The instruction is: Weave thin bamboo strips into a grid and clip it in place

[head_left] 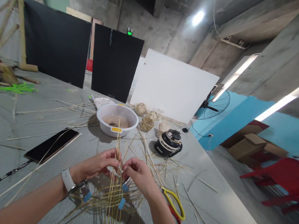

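Note:
Before me on the grey table lies a loose lattice of thin bamboo strips (115, 193), some crossing and some running away from me. Blue binder clips (122, 203) grip the lattice in several places. My left hand (109, 161), with a white-banded watch on the wrist, pinches upright strips at the far side of the weave. Close beside it, my right hand (135, 169) has thumb and forefinger pinched at the same strips. Between the fingertips shows a small whitish piece whose kind I cannot tell. Scissors (174, 202) with yellow and red handles lie partly behind my right forearm.
A white basin (117, 122) of water stands beyond my hands. Woven balls (147, 124) and a black jug (168, 143) are to its right. A phone (52, 144) lies at left. Loose strips (52, 111) cover much of the table. Black panels (114, 61) stand behind.

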`<state>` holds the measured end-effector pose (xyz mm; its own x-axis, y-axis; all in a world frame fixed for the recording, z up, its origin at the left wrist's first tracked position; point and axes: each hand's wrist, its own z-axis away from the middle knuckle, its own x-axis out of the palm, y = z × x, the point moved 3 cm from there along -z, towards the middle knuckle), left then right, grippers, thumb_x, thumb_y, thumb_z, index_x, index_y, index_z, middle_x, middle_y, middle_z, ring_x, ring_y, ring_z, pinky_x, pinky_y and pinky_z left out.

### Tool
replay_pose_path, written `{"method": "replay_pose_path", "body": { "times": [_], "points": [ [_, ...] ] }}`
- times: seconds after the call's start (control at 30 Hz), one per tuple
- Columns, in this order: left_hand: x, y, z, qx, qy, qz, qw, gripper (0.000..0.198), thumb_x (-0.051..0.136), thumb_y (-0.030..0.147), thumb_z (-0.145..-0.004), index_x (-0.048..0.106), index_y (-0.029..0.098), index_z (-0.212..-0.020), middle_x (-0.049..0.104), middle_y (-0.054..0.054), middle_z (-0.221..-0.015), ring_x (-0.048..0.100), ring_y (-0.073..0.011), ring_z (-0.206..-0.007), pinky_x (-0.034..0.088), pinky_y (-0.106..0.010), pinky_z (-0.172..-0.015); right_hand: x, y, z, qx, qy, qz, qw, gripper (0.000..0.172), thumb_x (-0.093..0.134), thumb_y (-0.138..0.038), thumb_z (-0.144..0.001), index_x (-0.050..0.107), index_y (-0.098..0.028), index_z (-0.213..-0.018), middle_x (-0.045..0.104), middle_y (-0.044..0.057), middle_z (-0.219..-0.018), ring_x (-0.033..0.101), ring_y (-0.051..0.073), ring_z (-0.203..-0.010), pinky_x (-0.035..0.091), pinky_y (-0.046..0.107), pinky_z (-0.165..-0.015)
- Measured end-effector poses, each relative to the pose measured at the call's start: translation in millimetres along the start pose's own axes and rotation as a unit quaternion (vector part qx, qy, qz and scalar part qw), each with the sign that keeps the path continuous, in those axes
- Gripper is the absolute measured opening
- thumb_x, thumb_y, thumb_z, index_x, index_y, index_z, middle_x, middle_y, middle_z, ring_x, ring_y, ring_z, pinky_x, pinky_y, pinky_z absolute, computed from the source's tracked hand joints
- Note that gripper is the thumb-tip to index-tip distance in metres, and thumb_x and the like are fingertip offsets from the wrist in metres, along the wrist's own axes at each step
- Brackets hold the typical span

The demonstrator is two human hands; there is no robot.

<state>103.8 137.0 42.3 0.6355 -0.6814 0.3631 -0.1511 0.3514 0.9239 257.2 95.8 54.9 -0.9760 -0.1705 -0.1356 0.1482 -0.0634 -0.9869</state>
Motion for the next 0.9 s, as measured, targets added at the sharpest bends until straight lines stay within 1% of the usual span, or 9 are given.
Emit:
{"method": "replay_pose_path", "body": {
  "times": [0.13, 0.27, 0.37, 0.47, 0.57, 0.7, 0.8, 0.9],
  "points": [
    [-1.2, 0, 0, 0.005, -0.015, -0.022, 1.0, 0.023, 0.068, 0.033, -0.077, 0.052, 0.02, -0.089, 0.059, 0.002, -0.086, 0.06, -0.0153, -0.078, 0.052, -0.028, -0.065, -1, 0, 0, -0.002, 0.006, 0.003, 1.0, 0.019, 0.065, -0.033, -0.074, 0.055, -0.018, -0.068, 0.06, -0.002, -0.056, 0.054, 0.011, -0.052, 0.04, 0.024, -0.055],
    [-1.1, 0, -1, 0.012, -0.01, -0.027, 1.0, 0.024, 0.066, 0.035, -0.079, 0.052, 0.021, -0.092, 0.06, 0.0, -0.092, 0.062, -0.0179, -0.086, 0.052, -0.03, -0.07, -1, -1, 0, -0.005, 0.011, 0.008, 1.0, 0.02, 0.065, -0.035, -0.074, 0.055, -0.018, -0.069, 0.061, -0.002, -0.058, 0.054, 0.012, -0.054, 0.041, 0.024, -0.056],
    [0.0, -1, -3, 0.009, 0.015, -0.034, 0.999, 0.027, 0.066, 0.036, -0.078, 0.051, 0.021, -0.095, 0.061, 0.0, -0.092, 0.063, -0.0177, -0.083, 0.052, -0.03, -0.068, -1, -2, 0, -0.012, 0.019, 0.024, 0.999, 0.017, 0.063, -0.032, -0.075, 0.055, -0.018, -0.069, 0.06, -0.002, -0.058, 0.054, 0.012, -0.055, 0.04, 0.025, -0.057],
    [1.7, -2, -4, 0.01, 0.041, -0.048, 0.998, 0.024, 0.065, 0.034, -0.077, 0.049, 0.021, -0.089, 0.061, 0.002, -0.087, 0.063, -0.0164, -0.078, 0.052, -0.029, -0.067, 0, -5, 1, -0.019, 0.025, 0.048, 0.998, 0.013, 0.061, -0.028, -0.075, 0.056, -0.018, -0.068, 0.058, -0.002, -0.059, 0.053, 0.012, -0.056, 0.039, 0.025, -0.057],
    [2.6, -1, -4, 0.015, 0.072, -0.068, 0.995, 0.021, 0.063, 0.032, -0.076, 0.047, 0.021, -0.084, 0.059, 0.003, -0.08, 0.062, -0.0153, -0.075, 0.051, -0.028, -0.065, 1, -10, 3, -0.039, 0.017, 0.079, 0.996, 0.014, 0.06, -0.028, -0.078, 0.058, -0.017, -0.069, 0.059, -0.001, -0.062, 0.053, 0.013, -0.06, 0.04, 0.025, -0.059],
    [2.3, -2, -4, 0.004, 0.117, -0.081, 0.99, 0.024, 0.062, 0.033, -0.074, 0.045, 0.022, -0.087, 0.059, 0.004, -0.073, 0.061, -0.015, -0.069, 0.051, -0.029, -0.064, -1, -15, 6, -0.067, 0.012, 0.127, 0.99, 0.014, 0.06, -0.028, -0.08, 0.065, -0.017, -0.072, 0.061, -0.001, -0.066, 0.053, 0.013, -0.064, 0.039, 0.025, -0.062],
    [2.4, -2, -4, 0.003, 0.131, -0.094, 0.987, 0.025, 0.063, 0.033, -0.073, 0.046, 0.021, -0.087, 0.059, 0.004, -0.071, 0.061, -0.0154, -0.069, 0.05, -0.027, -0.061, -1, -11, 6, -0.069, 0.008, 0.144, 0.987, 0.016, 0.061, -0.029, -0.082, 0.069, -0.018, -0.074, 0.063, -0.001, -0.068, 0.053, 0.013, -0.065, 0.039, 0.025, -0.062],
    [3.1, -3, -4, 0.012, 0.133, -0.113, 0.985, 0.026, 0.063, 0.033, -0.072, 0.046, 0.021, -0.087, 0.06, 0.004, -0.072, 0.063, -0.0153, -0.067, 0.047, -0.025, -0.058, -1, -4, 4, -0.049, 0.016, 0.112, 0.992, 0.01, 0.061, -0.028, -0.081, 0.067, -0.019, -0.083, 0.062, -0.002, -0.065, 0.055, 0.014, -0.063, 0.04, 0.025, -0.061]
  ]
}}
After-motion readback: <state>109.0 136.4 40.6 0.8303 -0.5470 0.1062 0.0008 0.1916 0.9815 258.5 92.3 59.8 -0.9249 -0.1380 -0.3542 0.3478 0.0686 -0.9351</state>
